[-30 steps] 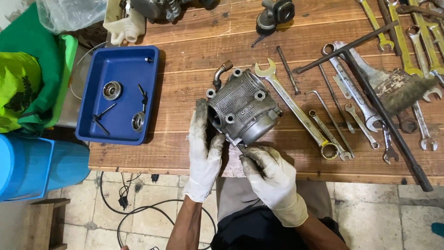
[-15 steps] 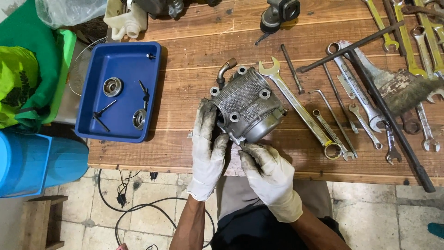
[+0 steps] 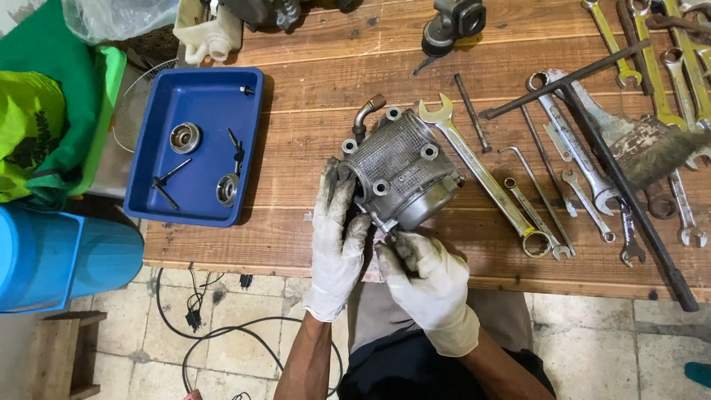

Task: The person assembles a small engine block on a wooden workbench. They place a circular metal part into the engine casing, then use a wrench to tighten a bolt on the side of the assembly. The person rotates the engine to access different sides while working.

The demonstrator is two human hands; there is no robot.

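a ribbed grey metal housing (image 3: 400,174) lay on its side near the front edge of a plank workbench (image 3: 311,111), its bolt ears facing up. the gloved left hand (image 3: 337,233) was wrapped against its near-left flank, apparently to steady it, while the gloved right hand (image 3: 426,278) pinched at its lower rim, fingers narrowed on something too small to tell. just beside it lay a long yellowish spanner (image 3: 481,174); a blue tray (image 3: 148,185) of small parts sat well to the left.

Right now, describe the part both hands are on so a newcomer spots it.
On the wooden workbench, right of the blue tray, sits a ribbed grey metal compressor housing. The left hand and right hand grip it; only it has a curved pipe stub.
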